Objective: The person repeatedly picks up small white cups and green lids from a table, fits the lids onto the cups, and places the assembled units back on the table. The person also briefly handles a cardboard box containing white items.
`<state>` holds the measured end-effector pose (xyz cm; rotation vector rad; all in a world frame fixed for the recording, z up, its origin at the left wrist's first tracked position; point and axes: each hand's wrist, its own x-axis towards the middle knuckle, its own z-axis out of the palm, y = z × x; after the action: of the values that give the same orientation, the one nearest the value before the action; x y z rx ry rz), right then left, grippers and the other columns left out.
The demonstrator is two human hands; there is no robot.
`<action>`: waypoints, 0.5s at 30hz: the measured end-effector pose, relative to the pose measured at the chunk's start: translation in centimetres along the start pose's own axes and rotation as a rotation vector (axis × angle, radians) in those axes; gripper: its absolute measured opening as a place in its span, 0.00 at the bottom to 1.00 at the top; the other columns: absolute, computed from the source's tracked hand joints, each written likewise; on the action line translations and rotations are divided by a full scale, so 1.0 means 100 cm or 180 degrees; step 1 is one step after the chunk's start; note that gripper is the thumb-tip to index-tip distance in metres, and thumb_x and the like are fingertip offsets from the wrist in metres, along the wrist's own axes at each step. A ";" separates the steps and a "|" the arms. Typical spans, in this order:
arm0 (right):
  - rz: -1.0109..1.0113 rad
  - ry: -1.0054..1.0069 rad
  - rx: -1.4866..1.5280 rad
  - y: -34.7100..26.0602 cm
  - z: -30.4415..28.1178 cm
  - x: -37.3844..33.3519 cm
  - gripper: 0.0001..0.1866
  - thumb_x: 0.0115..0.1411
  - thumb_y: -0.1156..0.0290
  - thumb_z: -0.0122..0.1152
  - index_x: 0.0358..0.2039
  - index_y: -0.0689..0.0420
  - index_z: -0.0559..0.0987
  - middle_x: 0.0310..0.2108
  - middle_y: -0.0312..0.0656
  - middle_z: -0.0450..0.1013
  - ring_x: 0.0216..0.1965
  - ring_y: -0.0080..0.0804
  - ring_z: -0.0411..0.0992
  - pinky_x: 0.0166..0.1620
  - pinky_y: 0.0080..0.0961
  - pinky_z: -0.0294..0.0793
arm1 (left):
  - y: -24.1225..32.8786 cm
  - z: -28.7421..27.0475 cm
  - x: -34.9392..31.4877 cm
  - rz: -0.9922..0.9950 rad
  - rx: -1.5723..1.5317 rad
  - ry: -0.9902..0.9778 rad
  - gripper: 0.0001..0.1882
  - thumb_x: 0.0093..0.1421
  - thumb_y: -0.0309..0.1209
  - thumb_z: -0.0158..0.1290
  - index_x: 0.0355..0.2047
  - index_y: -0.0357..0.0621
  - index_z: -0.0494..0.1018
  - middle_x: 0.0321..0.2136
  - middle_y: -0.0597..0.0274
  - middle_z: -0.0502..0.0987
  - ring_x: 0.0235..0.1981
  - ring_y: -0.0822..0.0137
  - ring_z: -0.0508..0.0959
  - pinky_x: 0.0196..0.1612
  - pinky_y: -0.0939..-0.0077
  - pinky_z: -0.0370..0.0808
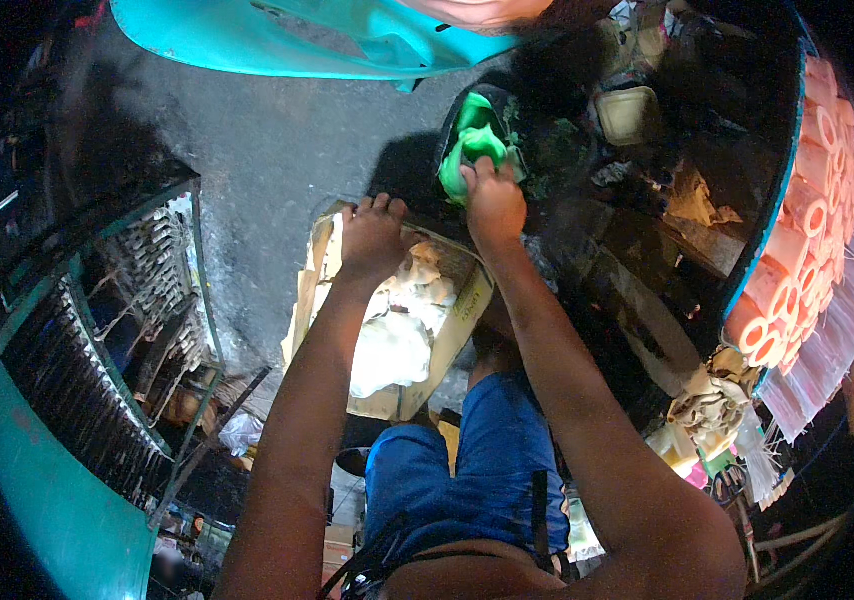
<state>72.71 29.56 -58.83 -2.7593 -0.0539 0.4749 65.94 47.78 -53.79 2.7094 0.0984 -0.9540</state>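
My left hand [375, 238] lies over the far rim of a shallow cardboard box [467, 318], its fingers bent over the edge. Inside the box are a white plastic bag [392, 355] and crumpled pale pieces [425, 275]. Beyond the box, my right hand [496, 208] reaches to a bright green soft piece [481, 146], fingertips closed on its near part. Its exact kind is unclear. The green piece sits in a dark open holder [444, 140], whose shape is partly lost in shadow.
A turquoise plastic chair [277, 55] stands ahead, with part of another person [487, 10] on it. To the left is a turquoise-framed rack [57, 480] with rows of slats. Stacked orange-pink tubes [797, 240] rise at the right. A pale tray [628, 115] lies farther off among dark clutter.
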 end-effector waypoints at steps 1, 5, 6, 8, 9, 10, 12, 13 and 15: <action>0.0050 -0.0181 -0.0072 -0.003 0.007 0.011 0.18 0.67 0.51 0.55 0.41 0.55 0.74 0.42 0.56 0.74 0.34 0.56 0.79 0.33 0.48 0.80 | 0.002 -0.002 0.001 -0.0043 0.0004 -0.0081 0.28 0.57 0.55 0.60 0.49 0.50 0.75 0.51 0.59 0.75 0.59 0.55 0.71 0.63 0.47 0.61; 0.0164 -0.0426 -0.0196 0.012 0.056 0.030 0.16 0.69 0.59 0.51 0.39 0.57 0.81 0.36 0.54 0.79 0.34 0.55 0.80 0.35 0.48 0.81 | 0.002 0.002 0.001 0.0031 0.0053 0.0021 0.28 0.57 0.55 0.59 0.48 0.48 0.75 0.51 0.59 0.75 0.58 0.55 0.71 0.62 0.49 0.61; 0.0215 -0.0554 -0.0210 0.021 0.075 0.033 0.16 0.70 0.61 0.50 0.38 0.58 0.83 0.35 0.54 0.79 0.33 0.55 0.81 0.36 0.48 0.81 | 0.000 0.009 0.000 0.0074 0.0134 0.0132 0.28 0.57 0.55 0.59 0.48 0.48 0.75 0.51 0.59 0.75 0.57 0.56 0.71 0.61 0.49 0.62; 0.0163 -0.0646 -0.0405 0.024 0.087 0.041 0.19 0.71 0.64 0.46 0.34 0.59 0.84 0.32 0.53 0.80 0.35 0.55 0.81 0.38 0.48 0.81 | -0.003 0.012 0.002 0.0094 0.0151 0.0221 0.28 0.57 0.56 0.59 0.48 0.48 0.75 0.50 0.59 0.74 0.56 0.55 0.71 0.59 0.49 0.62; 0.0202 -0.0764 -0.0315 0.026 0.090 0.046 0.19 0.71 0.64 0.46 0.35 0.59 0.84 0.34 0.53 0.80 0.36 0.55 0.81 0.39 0.49 0.81 | -0.002 0.010 0.001 0.0066 0.0074 0.0183 0.28 0.57 0.56 0.59 0.48 0.48 0.75 0.50 0.59 0.74 0.56 0.55 0.71 0.59 0.49 0.63; 0.0244 -0.0882 -0.0228 0.029 0.093 0.049 0.19 0.71 0.64 0.46 0.36 0.60 0.84 0.36 0.54 0.80 0.37 0.55 0.80 0.40 0.50 0.81 | 0.000 0.008 0.001 0.0040 -0.0004 0.0143 0.29 0.57 0.56 0.59 0.48 0.47 0.75 0.49 0.58 0.74 0.55 0.55 0.71 0.58 0.50 0.63; 0.0527 -0.1073 0.0112 0.029 0.100 0.051 0.22 0.73 0.57 0.43 0.43 0.60 0.81 0.41 0.56 0.78 0.43 0.51 0.79 0.48 0.50 0.76 | 0.001 0.004 0.001 0.0031 0.0013 0.0139 0.29 0.57 0.56 0.59 0.49 0.47 0.75 0.49 0.58 0.74 0.55 0.55 0.71 0.57 0.50 0.63; 0.0663 -0.1164 0.0288 0.028 0.103 0.052 0.24 0.74 0.53 0.42 0.46 0.59 0.80 0.44 0.57 0.77 0.46 0.48 0.78 0.52 0.50 0.74 | 0.001 0.004 0.001 0.0021 0.0028 0.0144 0.29 0.57 0.56 0.59 0.49 0.46 0.75 0.49 0.58 0.74 0.55 0.54 0.71 0.57 0.50 0.63; 0.1333 -0.0533 0.2388 0.026 0.108 0.051 0.29 0.74 0.47 0.41 0.47 0.61 0.79 0.44 0.54 0.77 0.45 0.46 0.76 0.53 0.48 0.70 | 0.002 0.008 0.002 0.0037 -0.0054 0.0216 0.30 0.57 0.55 0.59 0.50 0.46 0.75 0.49 0.58 0.74 0.55 0.54 0.71 0.57 0.51 0.63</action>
<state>73.88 31.07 -70.85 -1.9794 0.5551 0.6647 65.61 47.37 -54.45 2.7240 0.1033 -0.8542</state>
